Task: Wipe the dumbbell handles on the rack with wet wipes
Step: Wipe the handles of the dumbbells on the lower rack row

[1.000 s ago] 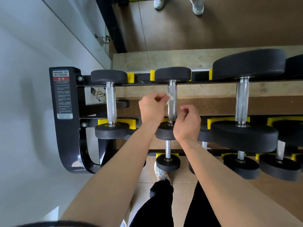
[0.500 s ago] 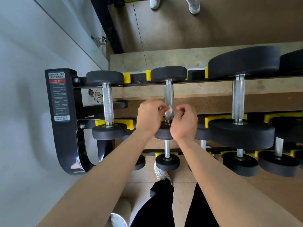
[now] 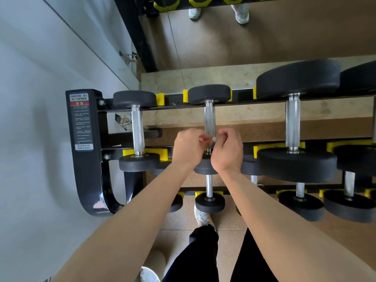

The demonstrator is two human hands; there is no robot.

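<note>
Head view: on the top tier of the rack [image 3: 85,159], the second dumbbell [image 3: 209,94] from the end plate sits just to 12 o'clock of centre. Both hands meet at the near end of its handle [image 3: 209,119], the left hand [image 3: 188,148] from 9 o'clock and the right hand [image 3: 228,151] from 3 o'clock. Their fingers are curled, each pinching the wet wipe [image 3: 212,139], a small white scrap against the steel. A heavier dumbbell [image 3: 297,119] lies at 3 o'clock and a lighter dumbbell [image 3: 138,131] at 9 o'clock.
</note>
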